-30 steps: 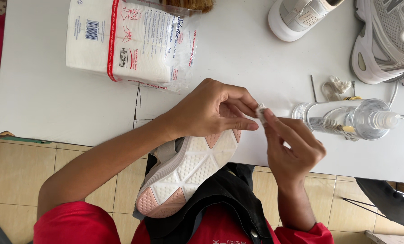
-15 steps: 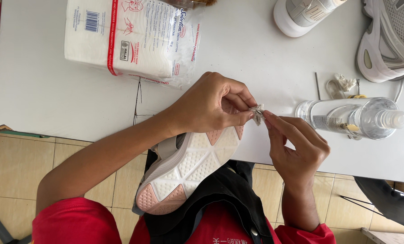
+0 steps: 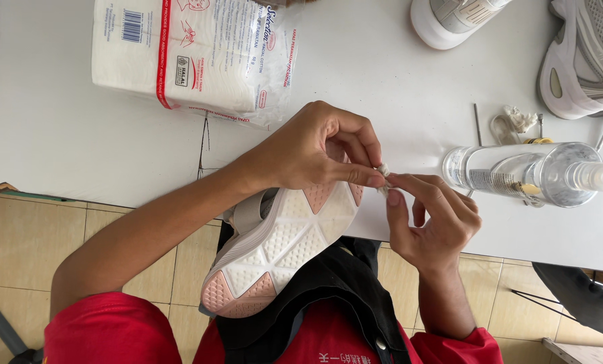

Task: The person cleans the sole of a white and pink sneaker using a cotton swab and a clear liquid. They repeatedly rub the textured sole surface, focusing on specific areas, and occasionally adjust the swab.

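Left hand [image 3: 315, 152] and right hand [image 3: 429, 222] meet at a small wad of white cotton [image 3: 384, 172], which is pinched between the fingertips of both: the left thumb and forefinger close on it from one side, the right thumb and forefinger from the other, the remaining fingers curled. The wad lies directly between the two hands, just above the toe end of a sneaker [image 3: 281, 249] that rests sole-up against the person's lap, its white and pink tread facing the camera; the left palm lies over the toe, though whether it presses on it cannot be told. Judged from this arrangement, the work stands at an early stage: the cotton is being shaped or pulled, and it does not touch the sole. On the white table [image 3: 59, 135] an opened pack of cotton pads [image 3: 200, 54] lies beyond the left hand, and a clear spray bottle [image 3: 531, 174] lies on its side just beside the right hand, untouched. Two further grey-and-white shoes [image 3: 585, 61] sit at the far edge, well apart from the hands.
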